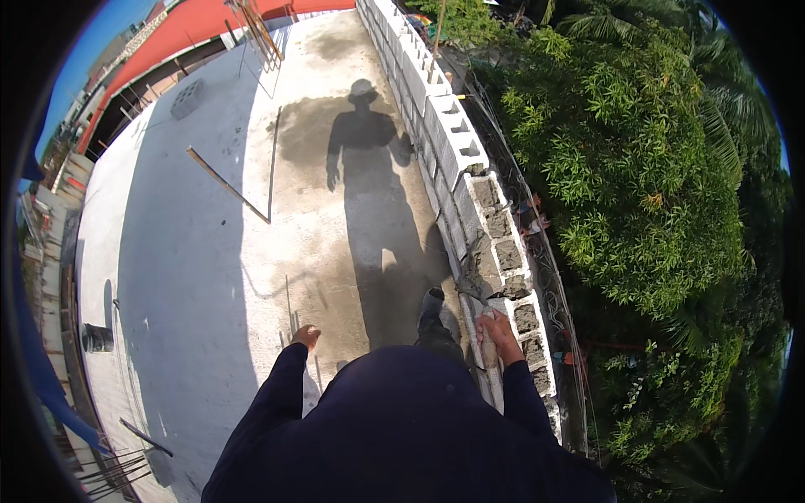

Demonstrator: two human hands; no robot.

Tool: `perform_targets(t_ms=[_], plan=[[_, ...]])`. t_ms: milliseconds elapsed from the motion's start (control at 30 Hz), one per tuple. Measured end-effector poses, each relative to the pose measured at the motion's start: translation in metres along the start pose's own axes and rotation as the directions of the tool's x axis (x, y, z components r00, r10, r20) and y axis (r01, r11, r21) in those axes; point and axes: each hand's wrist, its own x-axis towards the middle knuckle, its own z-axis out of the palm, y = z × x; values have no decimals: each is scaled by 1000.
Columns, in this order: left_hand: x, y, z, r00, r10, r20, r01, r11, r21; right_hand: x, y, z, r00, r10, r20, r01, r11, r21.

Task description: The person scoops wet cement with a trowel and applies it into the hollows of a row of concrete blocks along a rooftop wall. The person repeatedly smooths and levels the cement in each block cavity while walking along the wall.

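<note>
My right hand point(503, 337) is closed round the handle of a trowel point(480, 270), beside the wall. The blade points away from me and bears grey mortar, over the inner edge of the wall's top. The wall point(426, 138) is of grey hollow concrete blocks. Along its near part the block cores are filled with dark mortar point(509, 254); farther off some cores are hollow. On my left side, my left hand point(308, 336) hangs over the concrete floor with nothing in it, its fingers loosely bent and apart.
Right of the wall is a drop with wires and leafy trees point(629, 193). The concrete floor point(189, 277) holds slanting rods point(228, 186), a lone hollow block point(187, 99) and a dark pipe stub point(97, 339). My boot point(432, 306) stands by the wall. Rebar point(117, 476) sticks out lower left.
</note>
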Motion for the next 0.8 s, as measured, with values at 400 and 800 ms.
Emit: perform_targets(t_ms=[400, 800], plan=[[-12, 7, 67, 922, -211, 325, 288, 935, -209, 279, -232, -23, 843, -529, -98, 341, 666, -663], [214, 71, -173, 935, -215, 283, 290, 922, -258, 391, -205, 52, 787, -467, -403, -242, 367, -898]])
